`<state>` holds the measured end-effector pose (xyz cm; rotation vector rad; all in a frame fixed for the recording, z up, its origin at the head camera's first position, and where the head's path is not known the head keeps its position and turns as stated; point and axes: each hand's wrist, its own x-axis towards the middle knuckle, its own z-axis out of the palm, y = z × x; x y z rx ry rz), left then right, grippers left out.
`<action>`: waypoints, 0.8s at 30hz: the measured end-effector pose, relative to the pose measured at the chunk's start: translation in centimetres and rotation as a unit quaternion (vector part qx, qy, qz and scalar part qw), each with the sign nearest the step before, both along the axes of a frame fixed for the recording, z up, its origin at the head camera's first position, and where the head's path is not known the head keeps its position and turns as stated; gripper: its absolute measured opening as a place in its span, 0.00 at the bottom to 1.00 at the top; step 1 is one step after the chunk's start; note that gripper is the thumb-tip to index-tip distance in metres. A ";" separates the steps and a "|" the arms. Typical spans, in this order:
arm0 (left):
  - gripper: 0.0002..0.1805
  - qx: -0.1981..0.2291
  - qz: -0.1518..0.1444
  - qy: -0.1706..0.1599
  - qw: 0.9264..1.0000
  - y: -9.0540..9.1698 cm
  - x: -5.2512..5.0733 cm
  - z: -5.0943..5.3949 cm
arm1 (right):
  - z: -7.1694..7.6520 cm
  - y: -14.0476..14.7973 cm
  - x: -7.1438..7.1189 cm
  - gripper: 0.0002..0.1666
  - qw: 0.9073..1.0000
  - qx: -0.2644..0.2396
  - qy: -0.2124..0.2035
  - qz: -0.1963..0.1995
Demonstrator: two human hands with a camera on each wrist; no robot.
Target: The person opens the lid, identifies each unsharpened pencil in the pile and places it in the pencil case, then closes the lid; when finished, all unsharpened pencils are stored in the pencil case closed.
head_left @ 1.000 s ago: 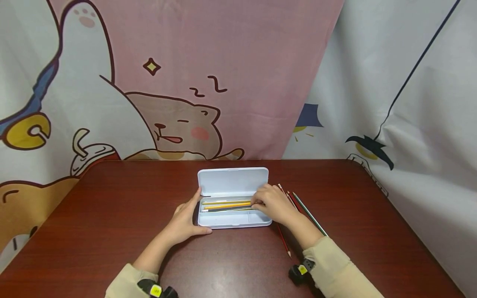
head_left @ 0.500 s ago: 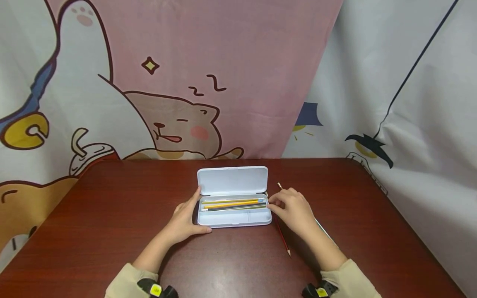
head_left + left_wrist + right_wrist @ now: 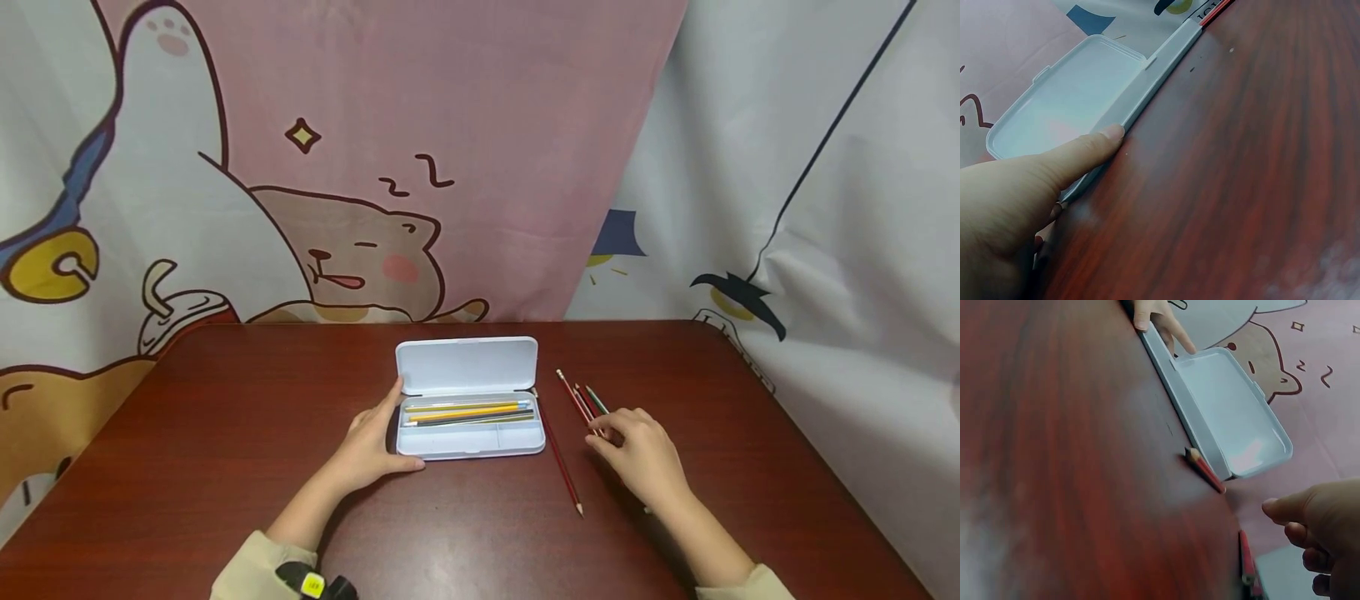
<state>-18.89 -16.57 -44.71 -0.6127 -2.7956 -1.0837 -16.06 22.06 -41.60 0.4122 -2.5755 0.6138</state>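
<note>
A white pencil case (image 3: 450, 442) stands open, its lid (image 3: 468, 365) raised at the back. Several pencils (image 3: 467, 413), yellow and dark, lie lengthwise inside. My left hand (image 3: 367, 446) holds the case's left end, thumb on the front edge and forefinger at the back near the hinge. A red pencil (image 3: 561, 458) lies slanted just right of the case, its tip toward me. Over a small group of pencils (image 3: 576, 397), red and green, hovers my right hand (image 3: 641, 458). In the right wrist view its bent fingers (image 3: 1300, 506) hold nothing visible and stand apart from the pencils.
Everything rests on a dark reddish-brown table (image 3: 225, 417). Directly behind its far edge hangs a printed cloth (image 3: 525, 167) with cartoon animals, and a white cloth (image 3: 862, 250) hangs along the right side.
My right hand has left the pencils in the case and moved right, to above the loose pencils. The left hand stays on the case.
</note>
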 end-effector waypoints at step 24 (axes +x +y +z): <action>0.69 0.005 0.000 -0.004 1.000 0.0 0.2 0.1 | -1.4 1.0 1.8 0.06 0.993 -0.011 -0.089 -0.073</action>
